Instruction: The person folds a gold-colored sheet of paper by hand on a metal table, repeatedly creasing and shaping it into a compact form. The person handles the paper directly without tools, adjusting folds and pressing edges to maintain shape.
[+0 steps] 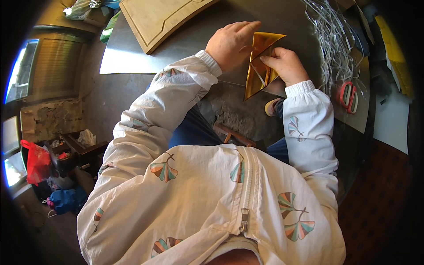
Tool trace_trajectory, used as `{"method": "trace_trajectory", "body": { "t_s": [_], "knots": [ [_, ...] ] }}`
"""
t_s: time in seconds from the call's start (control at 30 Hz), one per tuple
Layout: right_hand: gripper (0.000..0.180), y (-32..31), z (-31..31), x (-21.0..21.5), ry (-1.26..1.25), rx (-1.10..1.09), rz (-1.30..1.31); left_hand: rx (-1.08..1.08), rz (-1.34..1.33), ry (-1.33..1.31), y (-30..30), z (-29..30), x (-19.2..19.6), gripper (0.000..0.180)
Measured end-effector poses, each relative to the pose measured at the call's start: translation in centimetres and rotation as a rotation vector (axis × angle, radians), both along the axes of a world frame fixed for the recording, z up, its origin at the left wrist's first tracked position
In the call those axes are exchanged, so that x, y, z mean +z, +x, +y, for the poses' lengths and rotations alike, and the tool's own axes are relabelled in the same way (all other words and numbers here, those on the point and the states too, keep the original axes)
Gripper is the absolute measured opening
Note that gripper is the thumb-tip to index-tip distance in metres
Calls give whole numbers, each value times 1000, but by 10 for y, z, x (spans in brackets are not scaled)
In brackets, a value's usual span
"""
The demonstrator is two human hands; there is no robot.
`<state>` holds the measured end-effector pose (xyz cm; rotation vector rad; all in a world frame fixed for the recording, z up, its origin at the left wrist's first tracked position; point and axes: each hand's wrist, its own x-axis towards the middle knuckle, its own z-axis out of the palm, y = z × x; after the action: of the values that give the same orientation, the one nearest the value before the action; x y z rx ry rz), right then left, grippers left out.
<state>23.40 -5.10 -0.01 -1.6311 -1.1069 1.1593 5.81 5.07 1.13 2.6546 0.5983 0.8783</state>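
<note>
A sheet of shiny gold foil paper [259,78], folded to pointed corners, stands tilted over the near edge of the dark tabletop [282,22]. My right hand [289,66] pinches it from the right, with the thumb on the near face and the fingers partly hidden. On its left side my left hand [229,46] is held with the fingers stretched out, close against the foil's edge. Whether the left fingertips touch the foil is hard to make out.
A pale wooden board [154,20] lies at the table's far left. To the right are a tangle of silvery strips [333,44] and red-handled scissors [349,97]. Below the table show a wooden stool [234,134] and a shoe [270,107]. A red bag [37,161] hangs at far left.
</note>
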Motion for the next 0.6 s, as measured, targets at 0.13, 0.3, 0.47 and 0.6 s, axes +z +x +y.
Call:
{"method": "trace_trajectory", "body": {
  "t_s": [0.13,0.3,0.47,0.6],
  "knots": [
    [19,3,11,-8,-110,1,-96,-350,169,94,-19,-11,-25,55],
    [24,16,-13,3,114,93,-541,-389,339,71,-34,-16,-24,83],
    [35,28,-58,22,312,10,-941,-356,421,99,-34,-26,-19,98],
    [68,3,-84,11,467,342,-1142,-358,426,103,-34,-26,-20,102]
  ]
}}
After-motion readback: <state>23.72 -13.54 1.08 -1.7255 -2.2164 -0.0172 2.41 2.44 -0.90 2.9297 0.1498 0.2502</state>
